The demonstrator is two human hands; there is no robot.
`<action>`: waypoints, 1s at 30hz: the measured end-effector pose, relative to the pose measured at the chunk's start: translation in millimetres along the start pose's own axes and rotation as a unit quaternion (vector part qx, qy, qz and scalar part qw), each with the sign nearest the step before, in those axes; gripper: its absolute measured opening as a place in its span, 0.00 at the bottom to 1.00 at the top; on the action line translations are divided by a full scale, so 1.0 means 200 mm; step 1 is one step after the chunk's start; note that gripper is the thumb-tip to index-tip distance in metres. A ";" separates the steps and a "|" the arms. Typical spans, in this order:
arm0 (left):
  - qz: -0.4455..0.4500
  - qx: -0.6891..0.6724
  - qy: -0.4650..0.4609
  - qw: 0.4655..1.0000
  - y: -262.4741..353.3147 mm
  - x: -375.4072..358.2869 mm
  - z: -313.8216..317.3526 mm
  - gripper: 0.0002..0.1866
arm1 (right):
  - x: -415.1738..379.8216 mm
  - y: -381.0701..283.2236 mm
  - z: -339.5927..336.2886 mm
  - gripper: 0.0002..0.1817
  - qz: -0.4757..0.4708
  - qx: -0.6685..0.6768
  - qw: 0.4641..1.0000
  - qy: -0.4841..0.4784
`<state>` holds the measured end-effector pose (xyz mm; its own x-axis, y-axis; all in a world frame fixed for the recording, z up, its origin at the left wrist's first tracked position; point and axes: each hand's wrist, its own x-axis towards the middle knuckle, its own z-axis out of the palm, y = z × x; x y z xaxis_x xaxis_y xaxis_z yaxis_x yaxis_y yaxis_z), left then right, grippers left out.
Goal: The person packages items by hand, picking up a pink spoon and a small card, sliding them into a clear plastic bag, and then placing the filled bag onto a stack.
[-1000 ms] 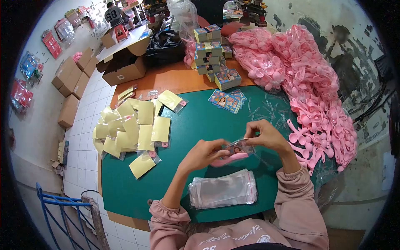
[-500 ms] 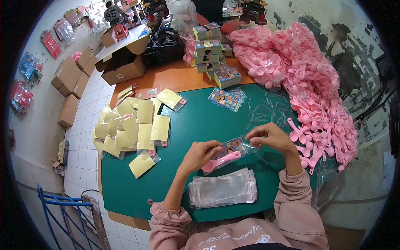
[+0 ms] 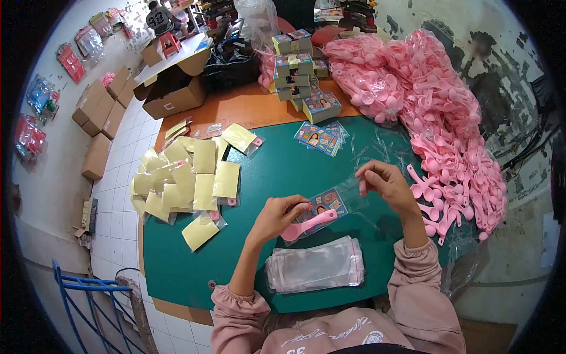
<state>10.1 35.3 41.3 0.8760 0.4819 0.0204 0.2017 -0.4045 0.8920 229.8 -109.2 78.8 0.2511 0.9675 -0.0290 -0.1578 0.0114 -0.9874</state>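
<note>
A clear bag with a printed card (image 3: 330,199) and a pink spoon (image 3: 312,223) lies above the stack of empty clear bags (image 3: 315,265). My left hand (image 3: 282,217) pinches the bag's left edge beside the spoon. Raised at the bag's right end, my right hand (image 3: 383,182) has thumb and fingers closed on a thin clear strip or flap of plastic. Loose clear strips (image 3: 377,147) lie beyond it on the green table (image 3: 259,177). Further back are loose printed cards (image 3: 318,139).
Packed bags with yellow backs (image 3: 183,177) are heaped at the left. Pink spoons (image 3: 436,112) pile up along the right. Bundled cards (image 3: 295,71), a black bag (image 3: 231,64) and an open carton (image 3: 174,97) stand behind. A person (image 3: 162,20) sits far back left.
My right hand has moved up and slightly right, away from the card, drawing clear plastic with it. The bag with the spoon has shifted slightly left, my left hand still on it.
</note>
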 end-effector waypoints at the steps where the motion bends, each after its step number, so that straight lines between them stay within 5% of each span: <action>1: -0.003 0.005 -0.009 1.000 0.00 0.00 0.00 0.11 | 0.01 0.02 0.00 0.10 0.000 -0.001 1.000 0.000; 4: 0.001 0.014 -0.034 0.999 0.01 0.00 0.01 0.11 | 0.03 0.09 0.00 0.12 0.046 -0.133 0.989 -0.045; 6: 0.006 0.017 -0.050 0.999 0.00 0.00 0.02 0.11 | 0.03 0.14 -0.01 0.14 0.064 -0.116 0.973 -0.187; 11: 0.024 -0.015 -0.031 0.999 0.01 0.00 0.01 0.11 | 0.02 0.07 -0.03 0.16 0.105 -0.047 0.987 -0.113; 13: 0.018 -0.011 -0.040 0.999 0.01 0.00 0.01 0.11 | 0.03 0.11 -0.01 0.17 0.049 -0.157 0.971 -0.175; 17: 0.022 -0.015 -0.042 0.999 0.00 0.00 0.03 0.11 | 0.03 0.08 0.03 0.16 0.154 -0.221 0.936 -0.229; 21: 0.041 -0.015 -0.051 0.998 0.02 -0.01 0.01 0.11 | 0.02 0.09 0.07 0.12 0.101 -0.185 0.959 -0.190; 24: -0.046 -0.042 -0.102 0.993 0.05 -0.02 -0.02 0.15 | 0.03 0.15 0.06 0.11 0.092 -0.209 0.967 -0.118; 26: 0.018 -0.171 -0.081 0.982 -0.02 -0.02 -0.03 0.22 | 0.03 0.17 0.04 0.08 0.111 -0.096 0.988 -0.048; 30: -0.013 -0.238 -0.093 0.967 -0.05 -0.01 -0.05 0.25 | 0.04 0.20 0.03 0.06 0.081 -0.076 0.993 -0.046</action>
<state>1.3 45.4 36.6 0.9456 0.3219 -0.0464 0.0385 0.0310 0.9988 220.5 -98.9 39.4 0.1441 0.9728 -0.1813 -0.0406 -0.1772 -0.9833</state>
